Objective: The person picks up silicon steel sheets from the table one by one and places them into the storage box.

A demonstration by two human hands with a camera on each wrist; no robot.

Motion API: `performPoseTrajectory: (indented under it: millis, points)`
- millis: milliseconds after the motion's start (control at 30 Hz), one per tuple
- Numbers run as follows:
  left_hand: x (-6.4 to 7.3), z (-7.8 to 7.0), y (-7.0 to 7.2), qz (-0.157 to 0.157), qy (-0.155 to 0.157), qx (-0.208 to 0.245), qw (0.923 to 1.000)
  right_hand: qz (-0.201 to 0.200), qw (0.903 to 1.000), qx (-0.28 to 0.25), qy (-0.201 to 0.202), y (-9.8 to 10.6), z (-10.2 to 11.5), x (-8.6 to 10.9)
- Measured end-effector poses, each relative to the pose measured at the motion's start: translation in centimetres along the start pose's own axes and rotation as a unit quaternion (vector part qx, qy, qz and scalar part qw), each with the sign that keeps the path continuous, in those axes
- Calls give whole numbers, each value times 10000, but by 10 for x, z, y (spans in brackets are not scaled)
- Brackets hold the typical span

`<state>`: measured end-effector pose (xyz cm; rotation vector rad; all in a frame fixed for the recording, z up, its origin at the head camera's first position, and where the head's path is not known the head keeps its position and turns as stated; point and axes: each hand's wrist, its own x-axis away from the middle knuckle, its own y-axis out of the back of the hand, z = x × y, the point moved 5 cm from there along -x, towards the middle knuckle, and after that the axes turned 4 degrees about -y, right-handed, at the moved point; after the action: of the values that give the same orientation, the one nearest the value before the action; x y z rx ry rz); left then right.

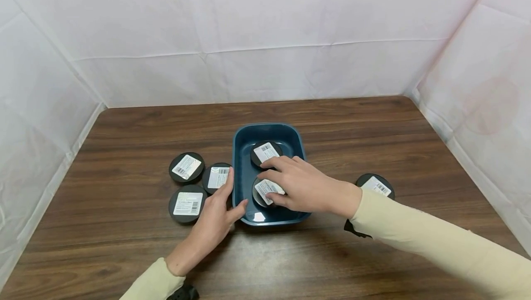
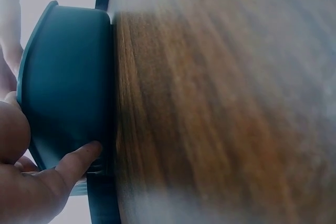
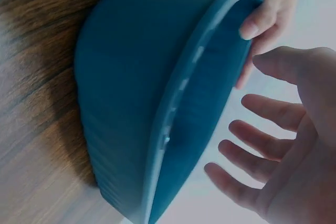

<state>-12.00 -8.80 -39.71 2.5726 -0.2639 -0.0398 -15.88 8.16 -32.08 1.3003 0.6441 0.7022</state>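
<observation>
A deep blue rectangular tray (image 1: 268,220) stands on the table. My left hand (image 1: 215,214) grips its near left side, the thumb hooked over the rim and the fingers along the outer wall. My right hand (image 1: 304,185) hovers over the tray with fingers spread and nothing between them in the right wrist view. Below those fingers lies a round, flat thing (image 1: 268,191) with a white barcode label and a silvery edge, partly hidden. Behind it in the tray is a black round, flat thing (image 1: 265,152) with the same kind of label, its near right edge covered by the hand.
Left of the tray lie three black labelled discs: the back one (image 1: 186,167), the front one (image 1: 187,204) and one (image 1: 216,176) beside the tray. Another disc (image 1: 375,185) lies at right, partly behind the right sleeve. White sheeting (image 1: 265,74) encloses the wooden table (image 1: 137,148).
</observation>
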Motion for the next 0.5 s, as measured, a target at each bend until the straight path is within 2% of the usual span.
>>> performPoseTrajectory:
  millis: [200,500]
  points:
    - [0,0,1,18,-28,-9,10000,-285,9996,-16,21,6,4,9]
    - [0,0,0,10,-41,-37,10000,-410,9989,-154,-171,8,3,16]
